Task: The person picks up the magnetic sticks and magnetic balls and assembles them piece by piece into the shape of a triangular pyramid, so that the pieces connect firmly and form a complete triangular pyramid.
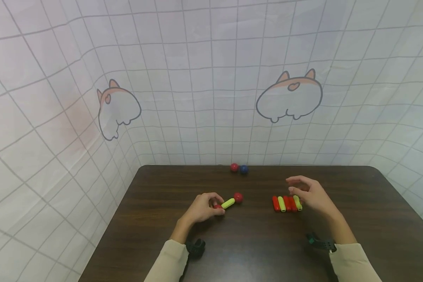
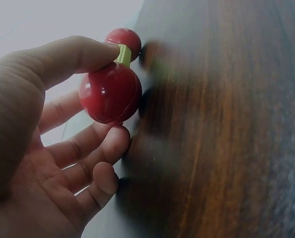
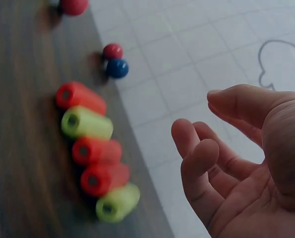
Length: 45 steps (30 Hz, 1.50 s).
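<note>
My left hand (image 1: 203, 206) holds a shiny red ball (image 2: 111, 93) between thumb and fingers, just over the dark table. Lined up with that ball is a yellow-green rod (image 1: 228, 203), with a second red ball (image 1: 237, 197) at its far end. To the right, my right hand (image 1: 311, 194) hovers empty with loosely bent fingers. Beside it lies a row of short rods, red (image 3: 81, 97) and yellow-green (image 3: 87, 124) mixed, their end holes showing in the right wrist view. The rightmost yellow-green rod (image 1: 297, 203) is nearest that hand.
At the table's back edge, a red ball (image 1: 234, 167) and a blue ball (image 1: 244, 169) sit side by side. A white grid-patterned curtain (image 1: 197, 98) stands behind the dark wooden table (image 1: 253, 243) and along its left side. Both wrists wear dark straps.
</note>
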{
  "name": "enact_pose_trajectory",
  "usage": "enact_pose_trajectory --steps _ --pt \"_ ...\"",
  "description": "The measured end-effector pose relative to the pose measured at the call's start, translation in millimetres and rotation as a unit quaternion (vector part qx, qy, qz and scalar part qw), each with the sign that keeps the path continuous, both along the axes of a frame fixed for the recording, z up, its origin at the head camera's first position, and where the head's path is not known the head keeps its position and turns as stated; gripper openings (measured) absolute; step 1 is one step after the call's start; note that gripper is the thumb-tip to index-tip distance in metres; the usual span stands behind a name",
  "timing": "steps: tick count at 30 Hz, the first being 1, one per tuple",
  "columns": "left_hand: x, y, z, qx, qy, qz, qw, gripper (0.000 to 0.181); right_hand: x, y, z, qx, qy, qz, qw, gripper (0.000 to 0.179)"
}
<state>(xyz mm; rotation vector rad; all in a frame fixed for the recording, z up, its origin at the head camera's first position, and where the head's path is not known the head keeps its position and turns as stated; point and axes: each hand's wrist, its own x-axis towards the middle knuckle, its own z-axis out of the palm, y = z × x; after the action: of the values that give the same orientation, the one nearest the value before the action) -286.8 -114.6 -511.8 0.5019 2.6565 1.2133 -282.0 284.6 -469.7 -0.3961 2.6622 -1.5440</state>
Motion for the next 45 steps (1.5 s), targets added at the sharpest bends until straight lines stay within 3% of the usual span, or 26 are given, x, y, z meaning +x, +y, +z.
enact_pose_trajectory --steps 8,16,21,29,39,45 --pt "0.0 5.4 1.0 -0.005 0.004 0.015 0.9999 0.028 5.8 24 -14.0 0.054 -0.005 -0.028 0.9981 0.041" --pt "0.6 14.2 -2.5 -0.002 0.044 0.037 0.9983 0.027 1.3 30 -28.8 0.089 -0.016 -0.017 0.9957 0.038" --pt "-0.2 15.1 -3.0 0.017 0.032 0.034 0.9988 0.026 -1.6 29 -33.8 0.127 -0.014 -0.025 0.9915 0.036" --pt "-1.3 13.6 -1.3 0.009 0.024 0.033 0.9991 0.028 -0.5 36 -35.9 0.146 -0.02 -0.041 0.9882 0.033" --pt "1.2 12.4 0.6 -0.016 0.021 0.025 0.9993 0.057 -0.1 44 -35.9 0.139 -0.022 -0.037 0.9893 0.037" --pt "1.7 12.8 3.0 -0.015 0.014 0.021 0.9996 0.062 -0.6 43 -35.7 0.148 -0.028 -0.026 0.9882 0.041"
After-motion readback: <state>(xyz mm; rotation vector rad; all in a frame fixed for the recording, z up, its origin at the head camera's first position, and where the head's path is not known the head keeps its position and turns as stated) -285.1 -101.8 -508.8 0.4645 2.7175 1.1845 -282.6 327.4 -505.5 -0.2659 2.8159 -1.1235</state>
